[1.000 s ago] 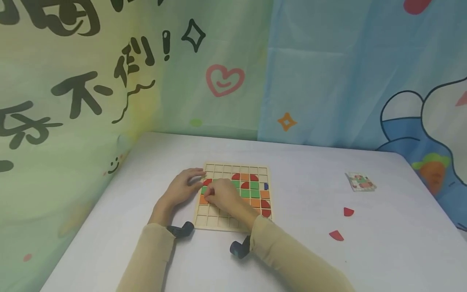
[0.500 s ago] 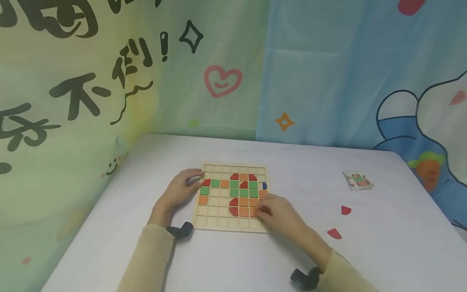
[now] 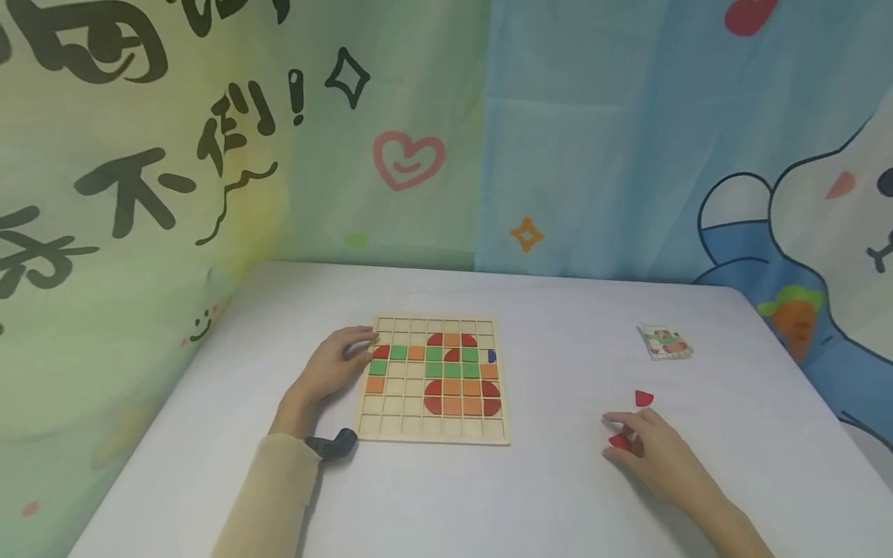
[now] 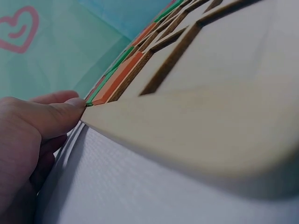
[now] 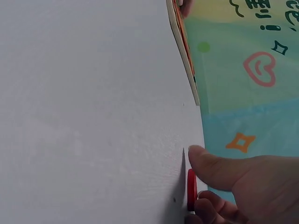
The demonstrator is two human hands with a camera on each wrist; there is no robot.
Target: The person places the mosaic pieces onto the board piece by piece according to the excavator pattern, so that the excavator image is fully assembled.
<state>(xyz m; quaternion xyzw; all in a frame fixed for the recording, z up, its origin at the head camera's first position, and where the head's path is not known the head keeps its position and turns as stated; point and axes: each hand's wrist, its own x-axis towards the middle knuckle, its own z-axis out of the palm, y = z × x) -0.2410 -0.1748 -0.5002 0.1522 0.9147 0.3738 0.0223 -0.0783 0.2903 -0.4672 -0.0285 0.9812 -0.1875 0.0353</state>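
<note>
A square wooden grid board (image 3: 412,426) lies on the table, with red, green and orange tiles in several cells. My left hand (image 3: 331,376) rests at its left edge, index finger and thumb spread; in the left wrist view the thumb (image 4: 65,112) touches the frame beside an orange tile (image 4: 119,77). To the right of the board, my right hand (image 3: 659,461) is low over the table, thumb and index finger apart on either side of a red quarter-circle tile (image 3: 618,442). The right wrist view shows that tile (image 5: 191,189) below the thumb tip.
A second red quarter-circle tile (image 3: 643,398) lies just beyond the right hand. Farther back is a small stack of printed pattern cards (image 3: 665,342). A blue piece (image 3: 491,356) sits at the board's right side. Printed curtains (image 3: 586,178) hang behind the white table.
My right hand has gone from the board's left part to its lower right corner, then rightward to the loose red tile. My left hand stays at the board's edge. The head view has turned slightly right.
</note>
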